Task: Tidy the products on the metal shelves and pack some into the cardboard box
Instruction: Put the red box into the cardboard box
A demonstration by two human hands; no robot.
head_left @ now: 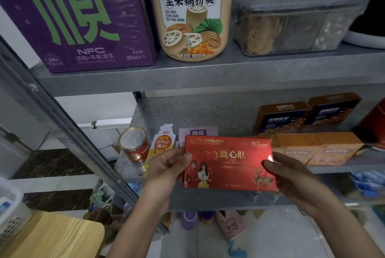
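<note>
Both hands on one item. Your left hand point(166, 166) grips the left end of a flat red box point(229, 164), thumb laid on the front face, fingers curled behind. Your right hand point(291, 176) grips the right end the same way, thumb on the front near the upper corner, fingers out of sight behind.

The red box is up in the air in front of the middle shelf point(343, 168), printed face toward you, long side roughly level, right end dipping slightly. Its lower edge hangs below the shelf lip.

Middle shelf, left to right: small red can point(134, 145) with a metal lid, white and orange pouch point(161, 145), lilac box point(198, 132) partly hidden by the red box, then a row of orange boxes point(316, 149). Two dark blue boxes point(308, 116) stand behind the orange row.

Upper shelf point(208, 74): big purple box point(79, 18) on the left, a cream jar point(192, 11) just beside it, and a clear plastic container point(291, 26) further right.

Lower left: a pale wooden surface point(52, 234).
</note>
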